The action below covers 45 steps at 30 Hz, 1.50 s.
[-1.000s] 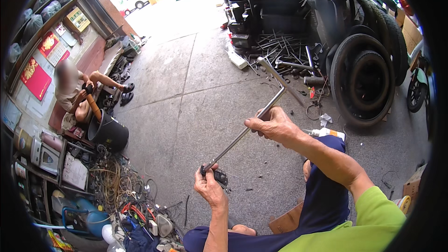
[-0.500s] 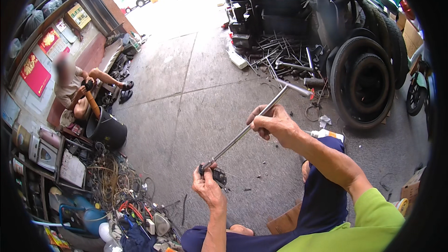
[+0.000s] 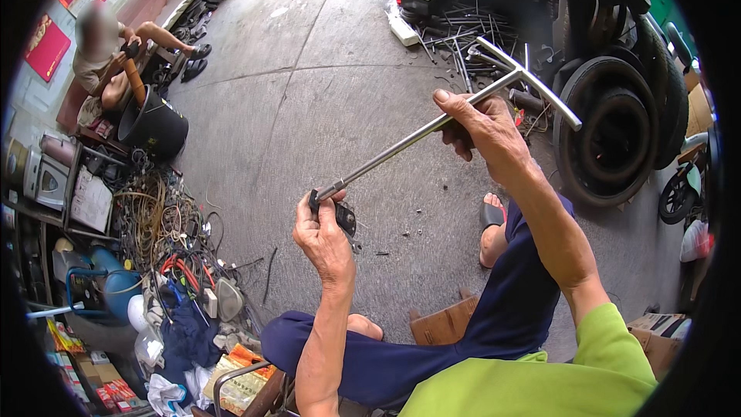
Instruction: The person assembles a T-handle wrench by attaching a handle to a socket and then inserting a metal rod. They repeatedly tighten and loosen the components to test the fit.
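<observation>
My right hand is closed around the upper shaft of a silver T-handle wrench, just below its crossbar. The shaft slants down to the left. Its socket end meets a small black part, which my left hand pinches between thumb and fingers. The part's exact kind I cannot make out, as the fingers cover some of it. Both hands are raised above my lap, over the concrete floor.
Bundled cables and cloths are heaped at lower left. At far left a person sits by a black bucket, holding a long orange-brown object. Metal tools lie scattered ahead; at right leans a tire. A brown wooden piece lies near my legs.
The view has tilted down and shifted. My right hand has turned, its thumb now along the shaft, and the wrench's crossbar has swung round. The left hand keeps its pinch on the black part.
</observation>
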Available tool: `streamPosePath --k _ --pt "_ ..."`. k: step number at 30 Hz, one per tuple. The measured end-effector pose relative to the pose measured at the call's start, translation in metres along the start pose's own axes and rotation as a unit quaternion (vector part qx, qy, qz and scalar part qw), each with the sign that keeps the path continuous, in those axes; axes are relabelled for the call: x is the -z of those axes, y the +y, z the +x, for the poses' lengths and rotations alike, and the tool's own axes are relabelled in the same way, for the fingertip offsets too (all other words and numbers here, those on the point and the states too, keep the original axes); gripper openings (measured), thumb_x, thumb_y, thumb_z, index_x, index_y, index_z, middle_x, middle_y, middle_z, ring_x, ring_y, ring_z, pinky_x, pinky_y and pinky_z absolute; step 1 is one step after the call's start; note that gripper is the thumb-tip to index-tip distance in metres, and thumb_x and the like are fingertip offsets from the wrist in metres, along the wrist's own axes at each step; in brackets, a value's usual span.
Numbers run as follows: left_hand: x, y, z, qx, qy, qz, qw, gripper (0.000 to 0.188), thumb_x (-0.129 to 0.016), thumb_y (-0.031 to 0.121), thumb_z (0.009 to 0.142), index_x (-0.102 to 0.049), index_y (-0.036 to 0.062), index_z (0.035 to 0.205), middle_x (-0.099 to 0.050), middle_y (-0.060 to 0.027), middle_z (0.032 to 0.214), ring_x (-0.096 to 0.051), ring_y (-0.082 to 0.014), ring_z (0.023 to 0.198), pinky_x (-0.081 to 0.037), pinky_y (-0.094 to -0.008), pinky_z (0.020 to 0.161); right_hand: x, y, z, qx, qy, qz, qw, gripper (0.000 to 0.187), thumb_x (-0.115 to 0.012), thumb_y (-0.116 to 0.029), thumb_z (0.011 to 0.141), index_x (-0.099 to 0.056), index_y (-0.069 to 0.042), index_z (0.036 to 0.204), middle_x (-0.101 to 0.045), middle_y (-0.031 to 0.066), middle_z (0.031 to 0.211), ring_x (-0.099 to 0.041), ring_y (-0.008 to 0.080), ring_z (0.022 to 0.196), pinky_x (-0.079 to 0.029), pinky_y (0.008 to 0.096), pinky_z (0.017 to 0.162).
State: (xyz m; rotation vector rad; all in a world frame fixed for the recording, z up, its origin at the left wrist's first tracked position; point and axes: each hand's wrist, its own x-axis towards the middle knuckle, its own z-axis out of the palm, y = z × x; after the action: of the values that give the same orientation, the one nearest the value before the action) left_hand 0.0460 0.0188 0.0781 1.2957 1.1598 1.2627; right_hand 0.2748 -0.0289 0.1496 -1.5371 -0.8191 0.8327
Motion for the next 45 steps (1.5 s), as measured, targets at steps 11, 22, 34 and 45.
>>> streamPosePath --k 11,22,34,45 --pt "0.003 -0.002 0.003 0.015 0.005 -0.012 1.0 0.013 -0.054 0.011 0.096 -0.064 0.0033 0.099 -0.068 -0.0009 0.082 -0.047 -0.0024 0.066 -0.037 -0.0198 0.06 0.003 0.001 0.004 0.03 -0.087 0.033 0.995 0.032 -0.072 -0.034 0.085 -0.064 -0.003 0.08 -0.059 0.0033 0.062 -0.055 0.0071 0.049 -0.041 0.0172 0.04" --pt "0.003 -0.004 0.005 0.002 0.007 -0.014 1.0 0.012 -0.056 0.009 0.094 -0.064 0.0019 0.099 -0.068 -0.0027 0.082 -0.051 -0.0036 0.07 -0.039 -0.0213 0.063 0.005 0.001 0.001 -0.018 -0.093 0.124 0.988 0.032 -0.064 -0.029 0.089 -0.065 0.003 0.093 -0.061 0.0067 0.067 -0.057 0.0104 0.054 -0.045 0.0206 0.044" --pt "0.005 -0.009 0.005 0.058 -0.038 -0.085 0.994 0.014 -0.056 0.009 0.095 -0.064 0.0004 0.102 -0.07 -0.0055 0.088 -0.06 -0.0079 0.081 -0.046 -0.023 0.076 -0.003 0.001 0.002 0.049 0.023 0.128 0.99 0.062 -0.048 -0.053 0.095 -0.065 0.001 0.069 -0.059 0.0103 0.057 -0.054 0.0134 0.044 -0.044 0.0249 0.039" --pt "0.01 -0.014 0.008 0.066 -0.034 -0.045 0.996 0.015 -0.053 0.008 0.094 -0.063 -0.0014 0.101 -0.069 -0.006 0.088 -0.056 -0.0076 0.076 -0.043 -0.0227 0.073 0.001 0.001 0.004 0.078 0.047 0.115 0.989 0.06 -0.045 -0.053 0.096 -0.061 -0.002 0.069 -0.056 0.0076 0.054 -0.055 0.0125 0.041 -0.045 0.0241 0.033"
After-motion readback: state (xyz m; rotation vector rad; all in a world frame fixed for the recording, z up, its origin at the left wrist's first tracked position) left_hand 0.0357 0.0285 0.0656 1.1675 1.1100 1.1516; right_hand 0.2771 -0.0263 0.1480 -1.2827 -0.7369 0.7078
